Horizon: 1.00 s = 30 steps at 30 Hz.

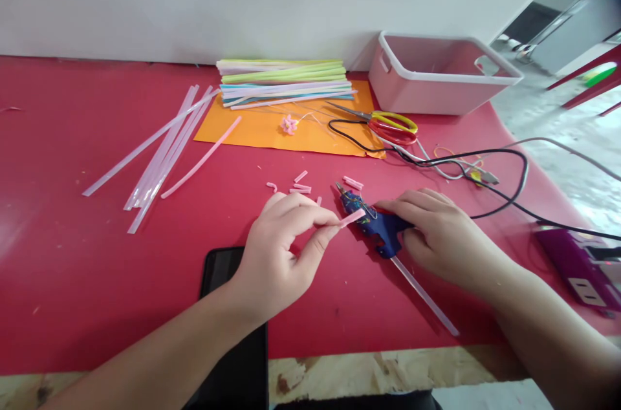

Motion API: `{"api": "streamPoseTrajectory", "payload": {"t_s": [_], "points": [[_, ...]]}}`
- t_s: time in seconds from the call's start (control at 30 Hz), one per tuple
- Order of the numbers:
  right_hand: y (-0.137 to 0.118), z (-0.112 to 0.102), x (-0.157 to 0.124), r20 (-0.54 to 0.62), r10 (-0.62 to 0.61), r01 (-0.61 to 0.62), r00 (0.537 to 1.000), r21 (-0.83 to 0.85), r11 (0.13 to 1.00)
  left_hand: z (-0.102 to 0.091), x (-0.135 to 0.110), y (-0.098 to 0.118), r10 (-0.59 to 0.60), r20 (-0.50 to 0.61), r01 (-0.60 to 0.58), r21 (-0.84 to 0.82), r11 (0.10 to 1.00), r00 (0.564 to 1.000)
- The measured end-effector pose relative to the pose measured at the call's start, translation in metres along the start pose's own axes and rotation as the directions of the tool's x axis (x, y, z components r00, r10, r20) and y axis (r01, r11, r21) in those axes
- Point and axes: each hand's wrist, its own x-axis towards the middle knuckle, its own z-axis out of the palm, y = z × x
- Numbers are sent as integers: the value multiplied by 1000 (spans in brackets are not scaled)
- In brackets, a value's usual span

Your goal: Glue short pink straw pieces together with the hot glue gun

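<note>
My left hand (284,248) pinches a short pink pipe cleaner piece (353,218) between thumb and forefinger. The piece's free end points right, above the body of a blue hot glue gun (381,229). That gun lies on its side, nozzle to the far left, and a clear glue stick (424,297) sticks out of its back. Around its handle, my right hand (439,235) has its fingers closed. Several more short pink pieces (301,189) are scattered just beyond my left hand. A longer pink pipe cleaner (201,158) lies curved farther left.
Loose glue sticks (167,151) lie left on the red table (72,280). An orange sheet (252,133) bears bundled pipe cleaners (286,81), a small pink flower (289,125) and scissors (392,125). Cables (509,200), a pink bin (436,90), a purple power strip (577,268) and a phone (237,358) surround.
</note>
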Motion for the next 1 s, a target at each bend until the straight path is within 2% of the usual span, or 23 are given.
{"api": "streamPoseTrajectory", "payload": {"t_s": [0.07, 0.13, 0.2, 0.27, 0.33, 0.4, 0.67, 0.8, 1.0], "points": [[-1, -3, -1, -38, 0, 0, 999, -2, 1000, 1, -1, -1, 51, 22, -53, 59, 997, 998], [-7, -9, -1, -185, 15, -9, 983, 33, 999, 2, -2, -1, 106, 58, -112, 98, 989, 993], [-17, -15, -1, -356, 40, 12, 933, 143, 990, 3, -5, 0, 148, 105, -161, 124, 979, 983], [-30, -19, 1, -348, 35, 62, 937, 263, 963, 4, -7, 1, 182, 145, -201, 132, 971, 973], [-41, -19, 2, -331, -61, 163, 942, 291, 943, 4, -9, 1, 206, 163, -227, 124, 966, 965], [-49, -16, 3, -329, -107, 218, 938, 323, 921, 4, -11, 2, 223, 168, -244, 114, 963, 960], [-54, -10, 4, -383, -61, 234, 922, 426, 874, 6, -10, 4, 237, 170, -252, 72, 965, 957], [-55, -13, 5, -414, -72, 266, 907, 432, 862, 6, -7, 6, 208, 165, -210, -5, 978, 964], [-56, -14, 3, -429, -70, 261, 901, 404, 877, 5, -4, 9, 95, 234, -61, -148, 987, 968]]}}
